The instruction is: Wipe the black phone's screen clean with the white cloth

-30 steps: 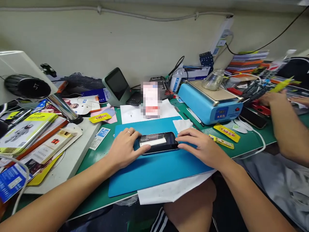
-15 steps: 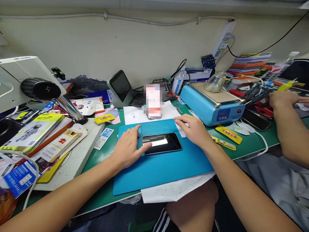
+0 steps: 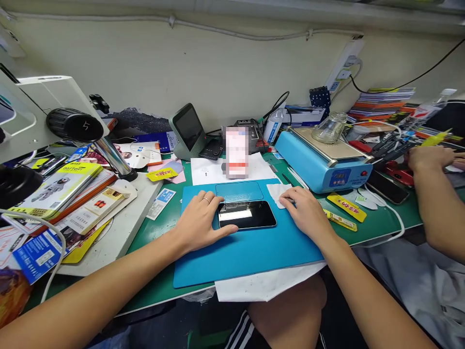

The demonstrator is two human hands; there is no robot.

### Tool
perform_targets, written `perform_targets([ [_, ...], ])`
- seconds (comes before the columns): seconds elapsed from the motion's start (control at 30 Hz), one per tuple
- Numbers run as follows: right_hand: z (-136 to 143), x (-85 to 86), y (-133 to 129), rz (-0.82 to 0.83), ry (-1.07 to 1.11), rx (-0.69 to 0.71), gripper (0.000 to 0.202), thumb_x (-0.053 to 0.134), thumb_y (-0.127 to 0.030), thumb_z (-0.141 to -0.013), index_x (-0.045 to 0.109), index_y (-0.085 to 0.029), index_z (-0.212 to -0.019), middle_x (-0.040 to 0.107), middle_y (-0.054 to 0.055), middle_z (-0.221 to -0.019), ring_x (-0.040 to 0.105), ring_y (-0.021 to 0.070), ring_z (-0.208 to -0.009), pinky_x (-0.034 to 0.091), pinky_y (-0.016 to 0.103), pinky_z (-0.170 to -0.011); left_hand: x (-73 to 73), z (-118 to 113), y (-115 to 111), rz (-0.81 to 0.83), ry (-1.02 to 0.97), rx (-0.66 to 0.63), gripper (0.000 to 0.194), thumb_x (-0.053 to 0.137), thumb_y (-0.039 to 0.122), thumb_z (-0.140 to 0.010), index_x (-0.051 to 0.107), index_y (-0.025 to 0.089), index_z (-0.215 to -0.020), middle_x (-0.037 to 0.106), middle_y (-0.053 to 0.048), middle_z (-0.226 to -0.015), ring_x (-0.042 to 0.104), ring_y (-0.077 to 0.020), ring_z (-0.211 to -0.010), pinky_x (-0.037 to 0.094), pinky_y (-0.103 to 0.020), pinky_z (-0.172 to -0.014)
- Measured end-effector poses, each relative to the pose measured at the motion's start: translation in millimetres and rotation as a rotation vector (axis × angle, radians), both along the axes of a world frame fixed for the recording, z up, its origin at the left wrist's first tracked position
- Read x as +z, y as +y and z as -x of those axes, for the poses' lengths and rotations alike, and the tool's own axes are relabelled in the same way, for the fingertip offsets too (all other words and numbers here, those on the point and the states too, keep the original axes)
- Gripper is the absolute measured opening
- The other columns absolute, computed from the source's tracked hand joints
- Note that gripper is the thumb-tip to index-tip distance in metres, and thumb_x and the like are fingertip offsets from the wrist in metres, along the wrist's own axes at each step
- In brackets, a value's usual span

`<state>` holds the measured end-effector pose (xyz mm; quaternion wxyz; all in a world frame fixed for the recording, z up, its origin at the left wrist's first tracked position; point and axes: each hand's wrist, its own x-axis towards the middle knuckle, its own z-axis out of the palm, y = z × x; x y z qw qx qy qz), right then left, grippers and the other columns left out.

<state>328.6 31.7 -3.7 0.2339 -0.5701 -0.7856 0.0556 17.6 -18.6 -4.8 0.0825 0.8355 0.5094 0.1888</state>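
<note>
A black smartphone lies face up on the blue mat, with a bright reflection across its glass. My left hand grips its left end, the thumb along the near edge and the fingers at the far corner. Behind the phone, a clear screen protector with a dark outline rests flat on the mat. To the right, my right hand has its fingers bent together at the edge of a white wipe. The fingertips touch the wipe and cover part of it.
A blue heating plate machine with a glass jar stands at the right. A pixelated phone screen stands upright at the back. Boxes and a metal stand crowd the left. Another person's hand is far right.
My right hand has left the screen protector and moved right and nearer, onto the wipe. My left fingers have come off the protector to the phone's corner. The protector now lies flat. The view shifted slightly.
</note>
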Motion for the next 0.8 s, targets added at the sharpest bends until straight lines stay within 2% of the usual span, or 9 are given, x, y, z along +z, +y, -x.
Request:
perform_targets([
  [0.17, 2, 6.8, -3, -0.036, 0.033, -0.007, 0.026, 0.044, -0.036, -0.096, 0.061, -0.023, -0.083, 0.069, 0.012, -0.093, 0.062, 0.0304, -0.093, 0.049, 0.047, -0.084, -0.9, 2, 1, -0.008, 0.000, -0.039, 0.070, 0.054, 0.076, -0.086, 0.060, 0.018, -0.124, 0.061, -0.012, -0.109, 0.052, -0.0304, -0.100, 0.047, -0.048, -0.088],
  [0.3, 14, 21.0, -28, -0.053, 0.128, -0.019, 0.025, 0.044, -0.040, -0.099, 0.061, -0.024, -0.089, 0.069, 0.010, -0.093, 0.065, 0.0267, -0.089, 0.052, 0.040, -0.078, -1.9, 2, 1, -0.021, 0.006, -0.057, 0.068, 0.055, 0.073, -0.087, 0.060, 0.016, -0.123, 0.061, -0.013, -0.110, 0.052, -0.0309, -0.102, 0.047, -0.048, -0.090],
  [0.4, 32, 24.6, -56, -0.017, 0.190, 0.089, 0.024, 0.046, -0.039, -0.101, 0.062, -0.025, -0.089, 0.072, 0.008, -0.094, 0.068, 0.0249, -0.089, 0.055, 0.039, -0.078, -3.0, 3, 1, -0.028, -0.002, -0.061, 0.067, 0.057, 0.072, -0.086, 0.061, 0.016, -0.122, 0.061, -0.012, -0.109, 0.053, -0.0310, -0.101, 0.048, -0.048, -0.090],
  [0.47, 45, 20.1, -73, 0.026, 0.143, 0.209, 0.026, 0.046, -0.038, -0.102, 0.066, -0.025, -0.091, 0.074, 0.008, -0.103, 0.070, 0.0257, -0.098, 0.056, 0.041, -0.086, -3.4, 2, 1, -0.032, -0.012, -0.069, 0.066, 0.059, 0.072, -0.085, 0.061, 0.017, -0.121, 0.061, -0.012, -0.108, 0.053, -0.0309, -0.100, 0.048, -0.049, -0.090],
  [0.53, 56, 12.0, -85, 0.029, 0.074, 0.263, 0.030, 0.045, -0.041, -0.103, 0.070, -0.024, -0.105, 0.074, 0.010, -0.119, 0.067, 0.0280, -0.114, 0.055, 0.046, -0.097, -3.3, 2, 1, -0.041, -0.016, -0.074, 0.067, 0.060, 0.072, -0.084, 0.061, 0.016, -0.120, 0.061, -0.012, -0.107, 0.053, -0.0310, -0.100, 0.048, -0.049, -0.089],
  [0.6, 63, 3.8, -93, 0.034, -0.005, 0.276, 0.044, 0.044, -0.047, -0.103, 0.065, -0.019, -0.130, 0.066, 0.014, -0.139, 0.058, 0.0306, -0.132, 0.051, 0.050, -0.107, -2.5, 2, 1, -0.048, -0.013, -0.074, 0.068, 0.062, 0.072, -0.083, 0.061, 0.015, -0.120, 0.060, -0.012, -0.107, 0.053, -0.0315, -0.101, 0.048, -0.049, -0.089],
  [0.67, 68, -1.9, -95, 0.083, -0.093, 0.295, 0.064, 0.043, -0.055, -0.101, 0.050, -0.013, -0.150, 0.050, 0.017, -0.155, 0.045, 0.0326, -0.145, 0.046, 0.052, -0.114, -1.6, 2, 1, -0.045, -0.007, -0.072, 0.067, 0.064, 0.069, -0.082, 0.061, 0.014, -0.120, 0.060, -0.012, -0.107, 0.053, -0.0315, -0.101, 0.048, -0.049, -0.090],
  [0.8, 80, -2.1, -92, 0.211, -0.204, 0.327, 0.088, 0.042, -0.068, -0.096, 0.028, -0.010, -0.161, 0.025, 0.018, -0.167, 0.026, 0.0353, -0.153, 0.034, 0.057, -0.121, -0.4, 0, 0, -0.034, -0.006, -0.075, 0.057, 0.066, 0.058, -0.082, 0.060, 0.014, -0.119, 0.059, -0.012, -0.108, 0.053, -0.0306, -0.099, 0.048, -0.049, -0.091],
])
